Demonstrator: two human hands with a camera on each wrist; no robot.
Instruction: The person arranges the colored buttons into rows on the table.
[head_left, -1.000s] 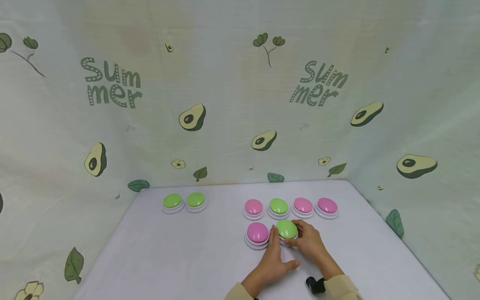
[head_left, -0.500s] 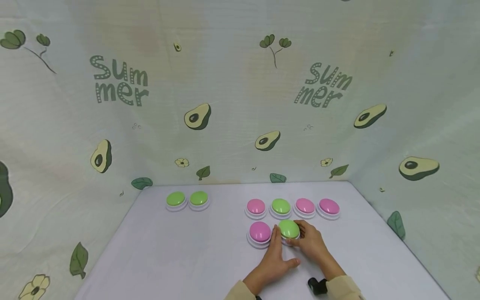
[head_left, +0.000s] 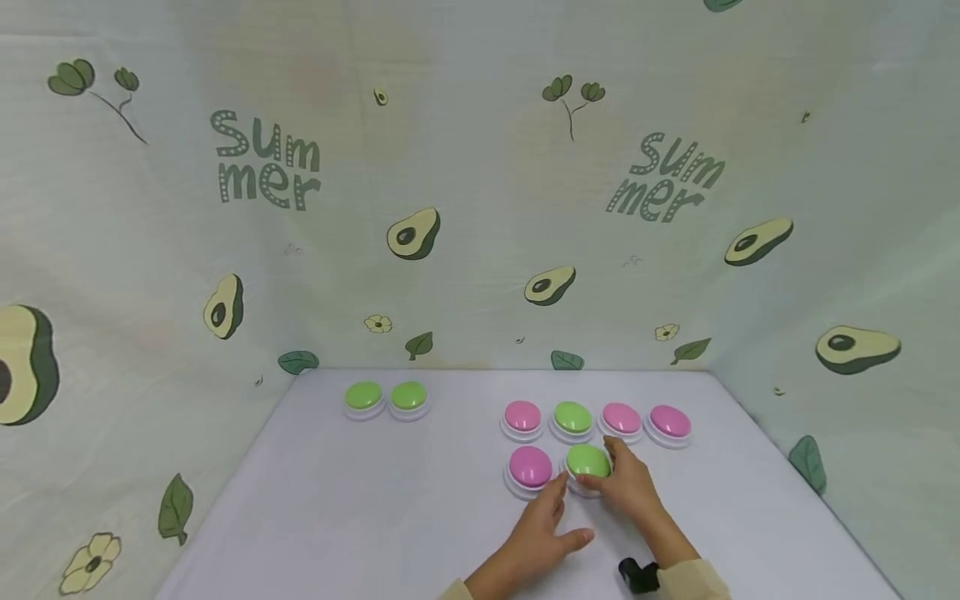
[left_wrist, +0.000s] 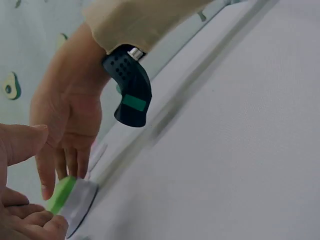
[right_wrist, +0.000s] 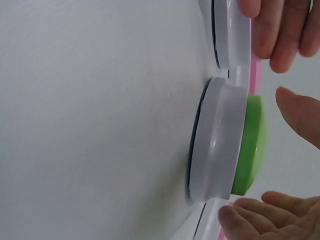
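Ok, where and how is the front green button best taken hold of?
I would pinch the green button by the near and far sides of its white base, coming from the right with the right hand: the round base is wider than the domed top, and the front pink button crowds its left.

Pale cloth (head_left: 472,167) hangs behind the white table (head_left: 360,500) and along both sides; avocados (head_left: 551,286), green leaves (head_left: 297,362) and cream flowers (head_left: 92,564) dot it; green "summer" lettering (head_left: 273,179) appears twice, up high.
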